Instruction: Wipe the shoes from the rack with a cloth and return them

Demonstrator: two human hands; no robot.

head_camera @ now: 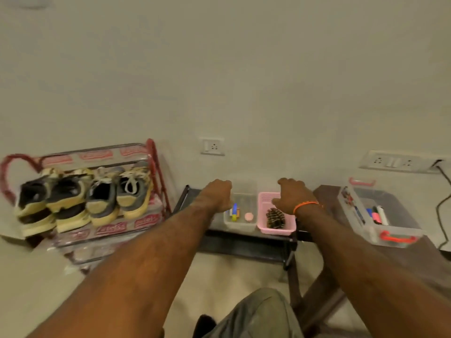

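Four sneakers (83, 198) on the rack (156, 172), frame left: probably light, soft uppers, stiff soles; grab at heel collar. Left hand (218, 191) and right hand (291, 193) loosely curled, empty, over table trays; no cloth visible.

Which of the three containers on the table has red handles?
The large clear box at the right end of the table, holding markers. The small clear tray and the pink basket have no handles.

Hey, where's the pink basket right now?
In the head view, the pink basket sits on the dark table, right of centre, directly beside the clear tray on its left, with the right hand hovering over it.
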